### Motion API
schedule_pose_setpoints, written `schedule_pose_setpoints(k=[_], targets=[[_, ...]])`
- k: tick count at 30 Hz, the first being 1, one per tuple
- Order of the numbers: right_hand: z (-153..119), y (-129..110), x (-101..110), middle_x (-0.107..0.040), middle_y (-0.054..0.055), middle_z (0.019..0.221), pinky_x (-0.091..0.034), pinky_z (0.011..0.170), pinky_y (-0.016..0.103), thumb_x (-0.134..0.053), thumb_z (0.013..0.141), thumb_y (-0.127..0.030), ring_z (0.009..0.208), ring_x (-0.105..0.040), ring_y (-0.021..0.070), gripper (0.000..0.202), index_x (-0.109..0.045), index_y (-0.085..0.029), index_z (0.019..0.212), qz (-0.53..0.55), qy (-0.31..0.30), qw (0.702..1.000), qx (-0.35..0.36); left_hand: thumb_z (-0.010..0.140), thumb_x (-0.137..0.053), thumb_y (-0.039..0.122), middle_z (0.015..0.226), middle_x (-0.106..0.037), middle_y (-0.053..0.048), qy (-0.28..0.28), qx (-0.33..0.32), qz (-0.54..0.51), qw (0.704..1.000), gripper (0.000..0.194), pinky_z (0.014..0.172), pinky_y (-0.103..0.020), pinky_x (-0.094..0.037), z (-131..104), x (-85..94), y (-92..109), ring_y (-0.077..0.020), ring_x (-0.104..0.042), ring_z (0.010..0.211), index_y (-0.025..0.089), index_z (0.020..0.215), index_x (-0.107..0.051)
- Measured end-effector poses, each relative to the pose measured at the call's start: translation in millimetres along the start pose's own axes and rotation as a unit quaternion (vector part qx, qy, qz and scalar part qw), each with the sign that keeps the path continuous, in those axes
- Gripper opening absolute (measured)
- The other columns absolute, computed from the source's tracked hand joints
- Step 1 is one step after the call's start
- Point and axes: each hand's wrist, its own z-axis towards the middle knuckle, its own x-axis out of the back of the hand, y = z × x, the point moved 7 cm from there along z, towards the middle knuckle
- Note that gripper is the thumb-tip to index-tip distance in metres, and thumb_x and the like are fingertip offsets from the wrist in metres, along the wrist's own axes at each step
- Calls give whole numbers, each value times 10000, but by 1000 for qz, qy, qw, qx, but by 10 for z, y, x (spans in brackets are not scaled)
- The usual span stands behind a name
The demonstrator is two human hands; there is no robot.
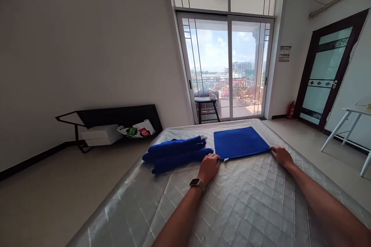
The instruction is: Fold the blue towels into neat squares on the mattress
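Note:
A blue towel (pixel 240 142) lies flat as a rectangle on the plastic-covered mattress (pixel 249 197), a small white tag showing at its near edge. My left hand (pixel 210 165), with a watch (pixel 196 183) on its wrist, is closed at the towel's near left corner. At the near right corner, my right hand (pixel 282 156) pinches the edge between thumb and fingers. Left of this towel, several rolled or folded blue towels (pixel 176 154) lie loosely heaped, close to my left hand. White tags show at their right end.
Beyond the mattress are glass sliding doors (pixel 228 65) and a dark stool (pixel 206 101). A black frame (pixel 116 117) with white boxes (pixel 100 135) and a printed bag (pixel 137 129) stands by the left wall. On the right are a white-legged table (pixel 352 117), a fire extinguisher (pixel 290 110) and a door (pixel 329 77).

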Motion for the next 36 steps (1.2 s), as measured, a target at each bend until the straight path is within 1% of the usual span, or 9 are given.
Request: schedule_pose_setpoints(k=[4,8,11,15,20,23,27,32,36], targets=[[-73,73,-110,-761,75,1209,-553,958,359,-498,924,-158,1121,-713,253,337,-769,-248,1102,-27,-6,998,55,909,-547,140,1069,-773,-71,-26,2,10,1000,247,937,-381,-504,-51,-151,-71,-226,-673,1014,203,1011,-763],[-55,7,-27,-737,83,1263,-525,1014,381,-520,883,-98,1188,-675,262,372,-773,-245,1112,-86,-45,993,62,906,-529,159,1150,-756,-90,-59,-19,20,998,273,976,-393,-497,-91,-88,12,-230,-662,1060,206,1027,-769],[-82,-153,31,-692,115,1338,-500,1047,423,-549,858,-80,1251,-632,296,351,-791,-231,1061,-125,-45,989,59,932,-502,181,1269,-722,-100,-96,-50,28,994,302,1035,-406,-486,-300,33,78,-236,-648,1146,218,1101,-750],[-156,-729,-25,-662,97,1377,-471,1073,420,-562,885,-121,1271,-609,287,310,-788,-251,1052,-95,-21,989,108,946,-471,171,1327,-694,-111,-147,-58,23,987,334,1076,-396,-476,-918,345,28,-241,-633,1213,212,1158,-725],[-183,-1885,-435,-681,103,1335,-472,1075,388,-599,924,-208,1243,-629,273,308,-725,-239,1204,50,-71,980,179,928,-490,169,1245,-727,-37,-173,-51,-37,983,310,1028,-331,-507,-1830,787,-37,-200,-660,1153,273,1096,-729],[-112,-2484,-678,-591,133,1466,-429,1132,371,-682,890,-269,1359,-547,272,488,-621,-207,1370,128,-95,969,191,952,-458,172,1168,-749,-14,-157,-19,-82,984,316,979,-300,-528,-2085,964,-76,-174,-683,1085,282,1063,-733],[-10,-2908,-903,-606,169,1445,-441,1115,358,-739,841,-273,1372,-537,289,589,-591,-152,1398,145,-125,970,148,924,-459,119,1016,-770,-17,-128,12,-58,990,316,930,-310,-547,-2085,1085,-220,-177,-707,975,259,972,-738],[-251,-3098,-898,-745,121,1204,-525,982,377,-634,885,-184,1143,-693,280,378,-677,-198,1261,136,-123,969,167,913,-479,98,989,-783,-30,-46,11,2,999,317,893,-354,-581,-2041,1280,-496,-200,-728,943,244,1018,-739],[-849,-3095,-603,-720,86,1199,-519,1008,410,-629,855,-146,1139,-667,256,384,-682,-246,1221,184,-48,938,289,980,-457,178,1044,-781,-39,55,-19,-4,998,310,882,-363,-602,-2072,1487,-557,-198,-731,968,244,1145,-712]])
